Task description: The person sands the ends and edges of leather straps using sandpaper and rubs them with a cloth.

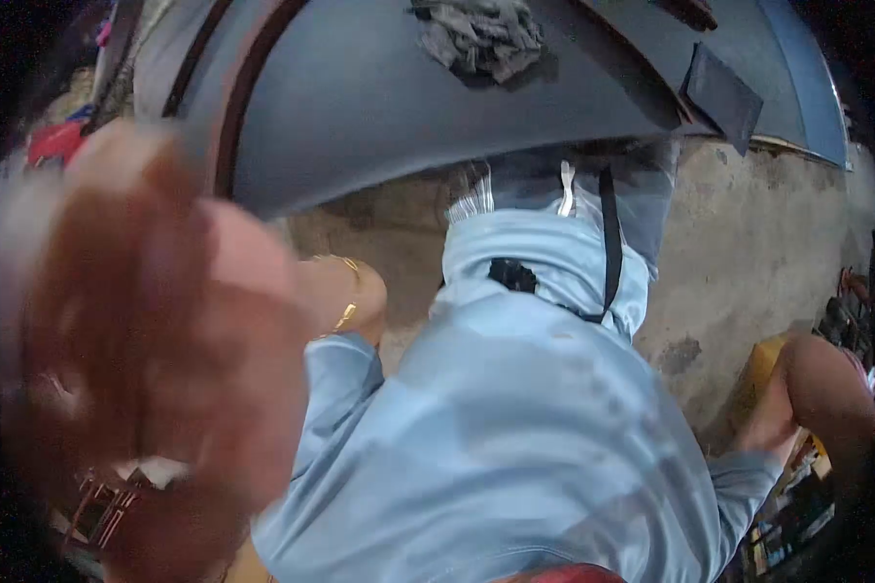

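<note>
From the head camera, looking down: the left hand (170, 321) fills the near left side, huge and badly blurred, right up by the lens. Its fingers run together in a smear, so I cannot tell whether they are spread, closed or gripping something. The bent left arm (365, 291) shows just beside it, a gold-coloured bangle (348, 316) around it above the sleeve (338, 374).

Over to the right, and the right arm (824, 384) is bent at the edge of the picture. The right hand itself is out of sight, so I cannot tell what it is doing.

Now the table (379, 126), a blue-grey top across the upper part of the view. The left hand overlaps the lower end of a long brown strip (248, 92), the nearest thing to it in the picture; whether they touch I cannot tell. Farther up and to the right of that hand, well apart from it, a crumpled dark-grey cloth (481, 41) lies in a loose heap on the tabletop. At the table's right part sits a dark flat rectangular piece (727, 97), its lower corner reaching the table's edge, well up from the bent right arm.

Between the arms, the pale blue shiny garment (515, 408) covers the person's front, a black strap (611, 238) hanging over its far end. Concrete floor (739, 233) spreads out beside it, below the table's edge.
</note>
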Tool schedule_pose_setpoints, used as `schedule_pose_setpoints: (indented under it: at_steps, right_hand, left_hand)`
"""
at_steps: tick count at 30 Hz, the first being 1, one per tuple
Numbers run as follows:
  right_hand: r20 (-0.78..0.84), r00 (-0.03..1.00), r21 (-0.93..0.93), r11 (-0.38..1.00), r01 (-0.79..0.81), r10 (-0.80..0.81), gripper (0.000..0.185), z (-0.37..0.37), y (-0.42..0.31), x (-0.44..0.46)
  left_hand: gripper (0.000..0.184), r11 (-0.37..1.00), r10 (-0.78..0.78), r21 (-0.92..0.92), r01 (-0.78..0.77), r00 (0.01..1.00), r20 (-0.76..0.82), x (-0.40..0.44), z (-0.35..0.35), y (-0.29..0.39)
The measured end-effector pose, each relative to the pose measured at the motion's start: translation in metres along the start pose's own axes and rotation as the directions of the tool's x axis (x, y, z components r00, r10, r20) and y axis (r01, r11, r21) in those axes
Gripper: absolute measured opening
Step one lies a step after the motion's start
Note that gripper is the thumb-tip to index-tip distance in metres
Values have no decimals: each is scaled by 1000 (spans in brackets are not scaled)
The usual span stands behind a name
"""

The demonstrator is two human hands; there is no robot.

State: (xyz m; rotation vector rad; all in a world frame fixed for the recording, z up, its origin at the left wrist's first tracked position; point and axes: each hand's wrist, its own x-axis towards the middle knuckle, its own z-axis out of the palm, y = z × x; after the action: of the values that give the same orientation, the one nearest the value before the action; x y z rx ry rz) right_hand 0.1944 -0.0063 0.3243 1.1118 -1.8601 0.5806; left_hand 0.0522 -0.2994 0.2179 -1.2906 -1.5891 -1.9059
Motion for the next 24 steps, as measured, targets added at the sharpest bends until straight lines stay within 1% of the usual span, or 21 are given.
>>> schedule_pose_setpoints:
  at_steps: [2,4,6,8,9,10,11,12,14,16,19,20,24]
  right_hand:
    - [13,999,16,999,-39,39,35,-4,1,-2]
    - [10,997,23,997,-71,70,35,-6,9,-7]
    - [12,998,-11,998,-58,58,35,-15,13,-13]
    - [1,998,-44,997,-60,60,35,-23,25,-19]
    - [-28,997,-67,995,-77,75,35,-26,30,-22]
    - [-61,996,-99,992,-77,71,36,-32,37,-22]
    - [-79,995,-123,990,-66,57,36,-39,44,-20]
    - [-101,995,-150,988,-36,21,36,-45,46,-16]
    - [-154,988,-246,969,-13,-26,36,-57,39,-12]
    - [-185,983,-296,954,-44,-12,36,-66,33,-9]
    - [-80,997,-286,957,-43,21,37,-76,28,4]
    - [-78,997,-292,955,-41,19,37,-80,25,7]
    - [-89,996,-350,937,-24,-8,38,-94,19,13]
  left_hand:
    - [25,981,-60,-169,92,980,188,-1,7,23]
    - [30,928,-103,-292,230,913,394,5,16,38]
    - [35,890,-63,-355,286,849,525,7,29,35]
    - [40,852,-72,-405,333,840,539,2,46,25]
    - [43,837,-59,-420,352,820,570,4,51,12]
    - [50,722,-124,-528,447,835,537,-8,66,8]
    - [50,693,-135,-535,483,816,562,-8,69,-2]
    - [49,697,-120,-515,498,790,601,0,70,-19]
    - [48,727,-83,-455,515,723,686,14,68,-33]
    - [48,769,-76,-386,510,672,737,31,67,-41]
    - [47,813,-48,-392,430,720,692,40,65,-33]
    - [46,829,-31,-386,405,722,691,46,63,-31]
    - [45,884,-30,-294,363,671,741,65,59,-30]
